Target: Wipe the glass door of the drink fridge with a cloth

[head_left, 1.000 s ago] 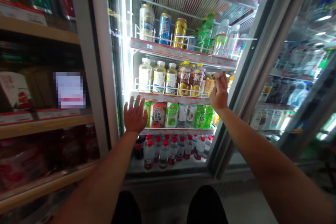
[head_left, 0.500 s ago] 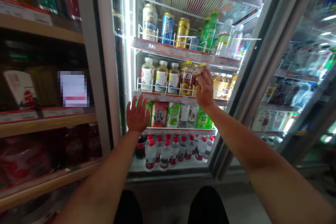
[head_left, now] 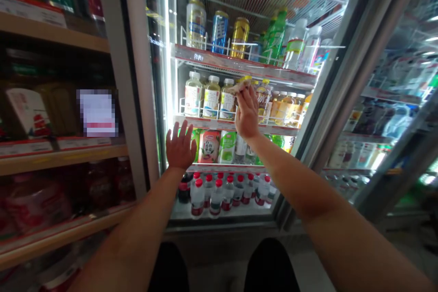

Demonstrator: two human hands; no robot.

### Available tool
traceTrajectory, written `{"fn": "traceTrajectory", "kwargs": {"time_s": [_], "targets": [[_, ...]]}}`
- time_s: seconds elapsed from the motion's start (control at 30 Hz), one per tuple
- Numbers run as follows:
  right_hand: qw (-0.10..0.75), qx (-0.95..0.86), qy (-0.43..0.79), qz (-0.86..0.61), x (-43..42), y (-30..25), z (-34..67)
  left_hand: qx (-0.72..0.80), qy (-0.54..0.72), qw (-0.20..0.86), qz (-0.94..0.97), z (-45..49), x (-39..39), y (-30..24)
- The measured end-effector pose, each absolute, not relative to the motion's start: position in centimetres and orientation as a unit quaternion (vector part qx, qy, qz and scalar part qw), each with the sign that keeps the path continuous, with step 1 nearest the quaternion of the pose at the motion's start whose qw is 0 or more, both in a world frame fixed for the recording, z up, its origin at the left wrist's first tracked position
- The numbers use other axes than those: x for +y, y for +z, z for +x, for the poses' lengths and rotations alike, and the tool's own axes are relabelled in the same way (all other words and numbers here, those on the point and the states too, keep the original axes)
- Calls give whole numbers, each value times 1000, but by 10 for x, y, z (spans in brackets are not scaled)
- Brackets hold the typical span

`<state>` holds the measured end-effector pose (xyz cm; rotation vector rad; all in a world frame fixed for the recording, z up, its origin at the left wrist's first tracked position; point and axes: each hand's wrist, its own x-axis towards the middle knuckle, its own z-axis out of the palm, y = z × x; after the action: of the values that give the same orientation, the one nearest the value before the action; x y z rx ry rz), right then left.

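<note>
My right hand (head_left: 247,118) is raised in front of a lit drinks fridge, its fingers pressing a crumpled pale cloth (head_left: 238,86) with darker patches against the glass door. Behind it stand tea bottles (head_left: 212,98) and yellow-capped bottles (head_left: 265,96), partly covered by the hand. My left hand (head_left: 180,149) is lower and to the left, fingers spread, palm toward the glass and seemingly resting on it. It holds nothing. Close by, a red drink carton (head_left: 209,147) shows on the shelf behind the glass.
A metal door frame (head_left: 342,96) runs along the right, with another stocked fridge beyond. At left, wooden shelves (head_left: 68,157) carry bottles and price strips. Red-capped water bottles (head_left: 216,198) fill the fridge's bottom. My dark-clad knees (head_left: 272,267) are below.
My right hand has slid left with the cloth, from in front of the yellow-capped bottles toward the tea bottles. My left hand has stayed in nearly the same place.
</note>
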<state>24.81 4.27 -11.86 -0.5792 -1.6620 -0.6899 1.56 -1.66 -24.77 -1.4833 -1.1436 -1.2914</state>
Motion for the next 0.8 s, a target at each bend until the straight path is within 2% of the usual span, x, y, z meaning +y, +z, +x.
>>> {"fn": "traceTrajectory", "kwargs": {"time_s": [0.2, 0.37, 0.43, 0.57, 0.63, 0.8], "targets": [[489, -793, -219, -289, 8, -149, 214, -459, -547, 398, -576, 37, -28, -242], [509, -809, -62, -288, -3, -145, 204, -370, -585, 411, -593, 84, -42, -204], [521, -810, -11, -270, -3, -138, 206, -342, -565, 409, -630, 101, -40, -183], [540, -813, 64, -210, -2, -123, 229, -385, -503, 372, -678, 118, -23, -157], [551, -808, 34, -203, -1, -117, 254, -415, -476, 371, -681, 120, -18, -153], [553, -683, -253, -405, 19, -122, 347, -428, -418, 426, -678, 109, -25, -163]]}}
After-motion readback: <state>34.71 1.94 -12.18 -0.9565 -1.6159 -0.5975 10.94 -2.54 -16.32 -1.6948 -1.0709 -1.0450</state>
